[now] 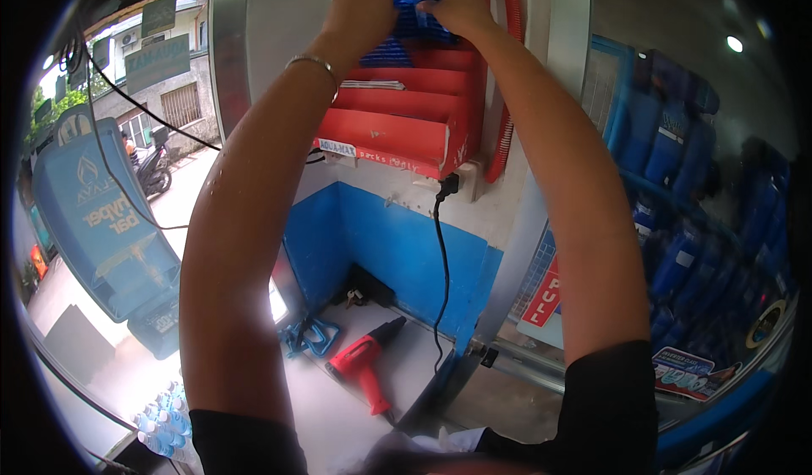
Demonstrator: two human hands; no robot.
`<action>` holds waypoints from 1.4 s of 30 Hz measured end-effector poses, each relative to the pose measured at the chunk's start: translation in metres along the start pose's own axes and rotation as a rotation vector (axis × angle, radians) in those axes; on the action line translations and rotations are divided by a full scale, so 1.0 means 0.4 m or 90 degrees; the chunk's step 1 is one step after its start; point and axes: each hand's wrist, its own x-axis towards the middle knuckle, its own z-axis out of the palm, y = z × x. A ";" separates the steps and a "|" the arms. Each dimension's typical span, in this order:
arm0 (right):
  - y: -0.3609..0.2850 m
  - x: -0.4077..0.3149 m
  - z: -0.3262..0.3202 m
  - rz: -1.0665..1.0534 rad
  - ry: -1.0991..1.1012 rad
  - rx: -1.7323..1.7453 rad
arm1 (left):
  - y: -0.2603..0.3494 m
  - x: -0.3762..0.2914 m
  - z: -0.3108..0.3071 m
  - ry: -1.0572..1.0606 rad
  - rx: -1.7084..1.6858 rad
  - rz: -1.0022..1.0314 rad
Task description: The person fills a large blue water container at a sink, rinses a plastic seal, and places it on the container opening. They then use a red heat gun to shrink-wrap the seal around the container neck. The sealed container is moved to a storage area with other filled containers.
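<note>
Both my arms reach up to a red tiered wall rack. My left hand, with a bracelet at its wrist, and my right hand hold a shiny blue plastic packet bundle between them, at the rack's upper tiers. Another blue striped piece lies in a tier just under it. White folded papers rest in a lower tier. Below, on a white counter, lies a red heat gun, its dark nozzle towards the blue corner wall.
Blue handles and keys lie on the counter. A black power cord hangs from a wall outlet. A red corrugated hose runs beside the rack. Water bottles stand lower left; blue containers are at the right behind glass.
</note>
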 end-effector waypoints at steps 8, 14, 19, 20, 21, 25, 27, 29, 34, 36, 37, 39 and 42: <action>-0.024 -0.029 0.033 0.007 -0.074 -0.028 | -0.027 0.054 0.100 -0.141 0.091 -0.002; -0.040 -0.017 -0.022 -0.045 -0.123 -0.060 | -0.031 0.066 0.111 -0.099 0.139 0.004; -0.087 -0.051 0.018 0.017 0.029 -0.131 | -0.026 0.065 0.097 -0.166 0.127 -0.040; -0.092 -0.057 0.024 -0.019 0.031 -0.150 | -0.030 0.060 0.096 -0.204 0.118 -0.053; -0.093 -0.058 0.027 -0.056 0.032 -0.170 | -0.037 0.055 0.095 -0.223 0.119 -0.049; -0.072 -0.037 0.002 -0.059 -0.106 -0.142 | -0.090 0.052 0.097 -0.246 0.099 0.010; -0.056 -0.029 -0.016 -0.143 -0.170 -0.107 | -0.111 0.067 0.105 -0.278 0.096 0.023; -0.049 -0.033 -0.020 -0.076 -0.174 -0.054 | -0.124 0.078 0.108 -0.355 0.114 0.000; -0.056 -0.054 -0.019 -0.026 -0.136 -0.106 | -0.103 0.055 0.091 -0.341 0.104 -0.011; -0.059 -0.054 -0.032 -0.055 -0.177 -0.189 | -0.086 0.048 0.075 -0.339 0.113 -0.031; -0.062 -0.056 -0.040 -0.097 -0.140 -0.180 | -0.077 0.053 0.067 -0.355 0.128 -0.069; -0.070 -0.061 -0.053 -0.181 -0.064 -0.161 | -0.077 0.048 0.038 -0.370 0.120 -0.204; -0.081 -0.075 -0.067 -0.067 -0.084 -0.202 | -0.100 0.006 -0.011 -0.370 0.116 -0.325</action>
